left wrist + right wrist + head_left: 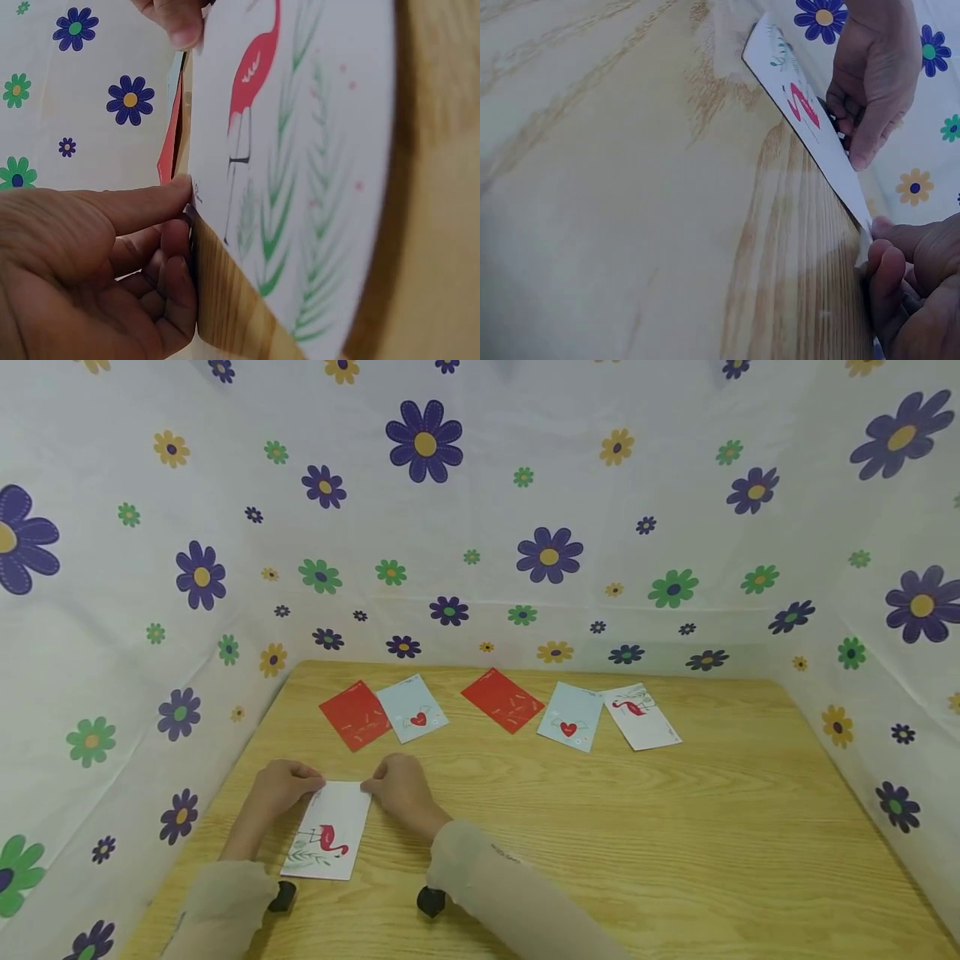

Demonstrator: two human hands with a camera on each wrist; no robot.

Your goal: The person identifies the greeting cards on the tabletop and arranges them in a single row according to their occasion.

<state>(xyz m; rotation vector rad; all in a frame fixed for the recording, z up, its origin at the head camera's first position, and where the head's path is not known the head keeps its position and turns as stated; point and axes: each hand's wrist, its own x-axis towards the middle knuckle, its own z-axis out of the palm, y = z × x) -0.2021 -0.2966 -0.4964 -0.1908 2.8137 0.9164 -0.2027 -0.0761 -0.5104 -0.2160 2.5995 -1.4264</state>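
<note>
No words or numbers can be read here.
The near flamingo card [327, 831] has white squiggles on its red bird [262, 51] and tiny dark marks at a corner, too blurry to read. The far flamingo card [643, 718] has tiny corner marks too. The left blue card [411, 707] and right blue card [571, 715] have small marks near their top edges. The right sleeve [517, 889] has a fuzzy dark line.

The left sleeve [221, 906] and right sleeve [517, 893] were pale beige, loose and slightly rumpled. Small dark marks [505, 853], too tiny to read, lined the right one. The left wrist camera [282, 896] and right wrist camera [431, 902] were black and compact.
</note>
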